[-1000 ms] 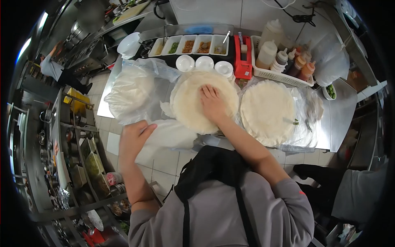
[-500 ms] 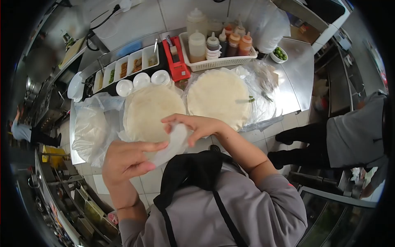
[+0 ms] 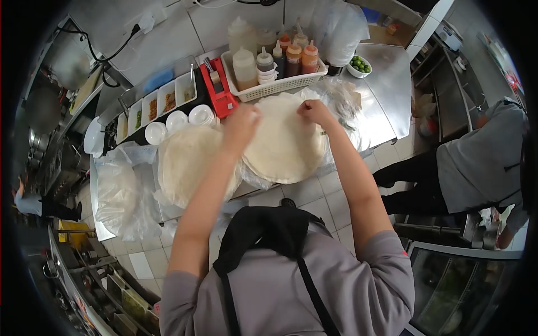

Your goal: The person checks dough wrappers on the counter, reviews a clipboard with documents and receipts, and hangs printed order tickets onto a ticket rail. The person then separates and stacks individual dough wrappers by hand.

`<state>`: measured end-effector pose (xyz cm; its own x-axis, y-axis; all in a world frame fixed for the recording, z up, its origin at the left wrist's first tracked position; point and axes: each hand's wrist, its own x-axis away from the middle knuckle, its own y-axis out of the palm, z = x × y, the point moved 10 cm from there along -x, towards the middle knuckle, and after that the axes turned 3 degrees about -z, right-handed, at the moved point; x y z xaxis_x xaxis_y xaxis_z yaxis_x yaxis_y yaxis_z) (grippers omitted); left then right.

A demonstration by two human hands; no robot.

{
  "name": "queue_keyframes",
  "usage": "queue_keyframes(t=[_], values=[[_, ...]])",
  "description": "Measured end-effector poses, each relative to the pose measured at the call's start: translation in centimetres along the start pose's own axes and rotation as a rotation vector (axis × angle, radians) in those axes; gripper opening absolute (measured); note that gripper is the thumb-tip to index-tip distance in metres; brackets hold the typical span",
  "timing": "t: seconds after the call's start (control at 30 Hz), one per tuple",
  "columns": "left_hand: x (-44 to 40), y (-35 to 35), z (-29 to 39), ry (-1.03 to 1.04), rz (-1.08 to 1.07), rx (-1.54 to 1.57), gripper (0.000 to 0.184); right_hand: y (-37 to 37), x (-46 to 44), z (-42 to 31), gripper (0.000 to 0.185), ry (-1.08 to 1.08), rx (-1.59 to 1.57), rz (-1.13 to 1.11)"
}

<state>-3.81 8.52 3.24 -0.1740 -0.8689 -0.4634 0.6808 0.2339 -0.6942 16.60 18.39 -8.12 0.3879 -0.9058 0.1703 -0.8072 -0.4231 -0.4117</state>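
Note:
Two stacks of thin round pale sheets lie on the steel counter. Over the upper left edge of the right stack point(image 3: 283, 143) is my left hand point(image 3: 242, 127), blurred, its fingers curled in. My right hand point(image 3: 316, 113) is at the upper right edge of the same stack, with its fingers pinched together at a sheet's rim. The left stack point(image 3: 188, 159) lies partly behind my left forearm. A small green piece shows beside my right wrist.
Behind the stacks stand a red tape dispenser point(image 3: 218, 89), a basket point(image 3: 280, 87) of squeeze bottles, white bowls point(image 3: 156, 133) and food trays point(image 3: 150, 107). Plastic-wrapped sheets point(image 3: 119, 190) lie left. A bowl of green fruit point(image 3: 359, 67) stands right. A co-worker point(image 3: 479, 162) is at the right.
Both hands have moved from the left stack's front edge to the right stack. The thin white sheet that was between them is now laid out on the right stack. The view has turned right.

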Motion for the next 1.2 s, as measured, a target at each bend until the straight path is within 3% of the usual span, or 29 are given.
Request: queue_keyframes(t=[0.03,0.17,0.37,0.43,0.57,0.63,0.7,0.77,0.87,1.07,1.2], values=[[1.2,2.0,2.2,0.080,-0.043,0.051,0.013,-0.4,-0.5,0.4,0.014,0.003,0.115,0.045],[5.6,8.8,6.2,0.085,-0.420,0.066,0.019,-1.0,-0.2,-0.9,0.014,-0.035,0.148,0.217],[9.8,6.7,8.5,0.275,-0.271,0.007,0.029,-0.3,0.7,-2.3,0.015,-0.229,0.476,0.432],[10.8,4.3,5.4,0.090,-0.217,-0.006,0.032,0.1,1.3,-3.4,0.015,-0.208,0.570,0.489],[13.9,-2.4,0.3,-0.216,-0.007,-0.221,0.036,3.4,4.2,-10.3,0.013,-0.606,0.570,0.628],[14.8,-3.3,-0.7,-0.286,0.039,-0.291,0.037,8.4,2.4,-9.7,0.012,-0.512,0.123,0.337],[15.5,-3.8,-1.5,-0.328,0.068,-0.312,0.038,15.6,0.9,-8.1,0.015,-0.222,-0.146,-0.108],[15.5,-4.1,-1.9,-0.341,0.090,-0.282,0.037,19.7,2.1,-8.5,0.017,-0.015,-0.180,-0.284],[16.0,-5.4,-2.5,-0.384,0.184,-0.123,0.034,22.0,2.0,-9.1,0.017,0.016,-0.236,-0.386],[17.5,-5.2,-9.4,-0.733,0.522,0.917,0.029,25.9,2.9,-10.8,0.017,0.067,-0.641,-0.602],[17.4,-6.2,-10.1,-0.829,0.485,0.896,0.025,26.3,2.8,-11.7,0.018,0.013,-0.578,-0.581]])
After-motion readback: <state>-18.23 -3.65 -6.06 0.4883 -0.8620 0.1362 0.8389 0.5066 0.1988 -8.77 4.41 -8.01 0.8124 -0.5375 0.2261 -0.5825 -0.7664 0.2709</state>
